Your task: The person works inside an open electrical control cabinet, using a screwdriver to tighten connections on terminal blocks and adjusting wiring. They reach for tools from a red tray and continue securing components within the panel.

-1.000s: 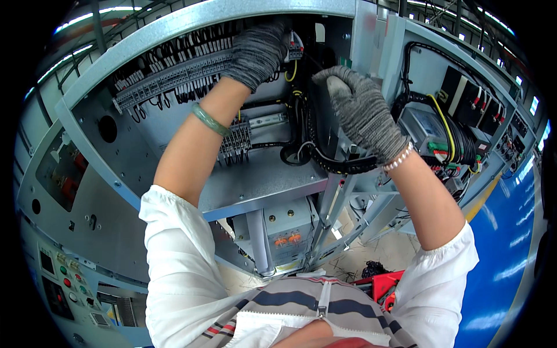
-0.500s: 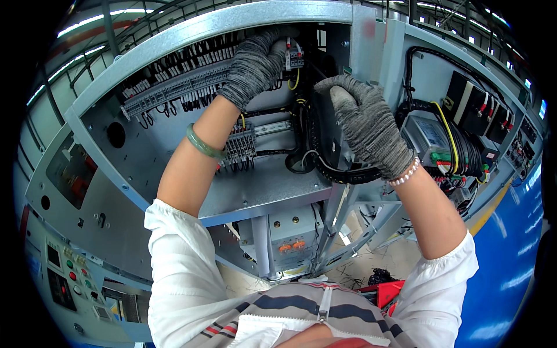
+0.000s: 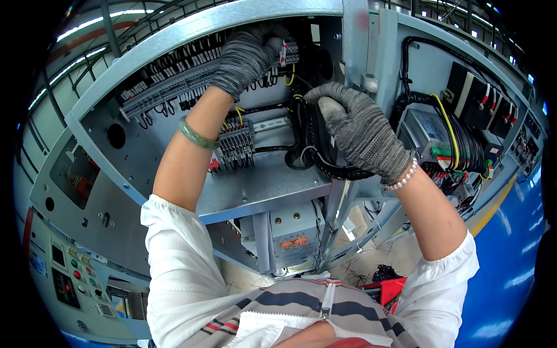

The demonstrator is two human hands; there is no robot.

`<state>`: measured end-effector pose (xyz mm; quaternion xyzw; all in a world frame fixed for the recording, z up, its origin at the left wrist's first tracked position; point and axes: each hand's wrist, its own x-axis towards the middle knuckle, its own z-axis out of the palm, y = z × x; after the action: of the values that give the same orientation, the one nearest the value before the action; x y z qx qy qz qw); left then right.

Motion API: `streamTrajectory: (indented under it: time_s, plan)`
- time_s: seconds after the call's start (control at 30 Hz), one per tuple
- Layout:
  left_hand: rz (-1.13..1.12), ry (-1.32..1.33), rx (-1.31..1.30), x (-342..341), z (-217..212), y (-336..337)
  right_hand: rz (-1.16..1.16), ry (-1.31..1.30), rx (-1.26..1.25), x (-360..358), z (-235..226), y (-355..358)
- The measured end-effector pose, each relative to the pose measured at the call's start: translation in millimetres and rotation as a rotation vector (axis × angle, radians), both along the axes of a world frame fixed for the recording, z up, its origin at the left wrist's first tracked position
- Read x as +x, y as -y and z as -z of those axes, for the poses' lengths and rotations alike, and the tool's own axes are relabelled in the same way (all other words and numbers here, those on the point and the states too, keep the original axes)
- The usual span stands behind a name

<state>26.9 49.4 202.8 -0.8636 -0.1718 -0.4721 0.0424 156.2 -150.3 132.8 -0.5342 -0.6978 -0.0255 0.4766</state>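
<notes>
The left hand [image 3: 246, 61] is covering a stretch of the upper terminal strip [image 3: 168, 89], its grip lying in shadow. Right of that strip, the right hand [image 3: 365, 130] is curling, hiding whether it encloses anything. Below the strip, the left forearm [image 3: 194, 165] is overlapping a smaller terminal block [image 3: 237, 142]; well below and right, the clothing [image 3: 284, 298] is partly masking a red box [image 3: 393, 290].

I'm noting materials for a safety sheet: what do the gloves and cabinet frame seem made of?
Gloves: knitted textile, matte mottled grey, judging by visible ribbing; fibre unclear. Cabinet frame: probably metal, smooth pale grey, given its bright sheen.
</notes>
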Motion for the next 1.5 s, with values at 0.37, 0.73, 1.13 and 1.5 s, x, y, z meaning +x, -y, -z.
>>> streamTrajectory:
  time_s: [0.37, 0.73, 1.13, 1.5]
  plan:
    - [-0.076, 0.204, -0.490, 29, 10, -54, -0.017, -0.001, 0.125, -9, -2, -6]
    - [-0.165, -0.079, 0.004, 7, -2, -20, 0.062, -0.087, 0.183, -6, -11, -28]
    - [-0.173, 0.109, 0.421, 26, 12, -28, 0.194, 0.066, 0.187, -1, -5, 8]
    - [-0.110, 0.282, 0.412, 24, 18, -11, 0.444, 0.354, 0.102, -12, -18, -4]
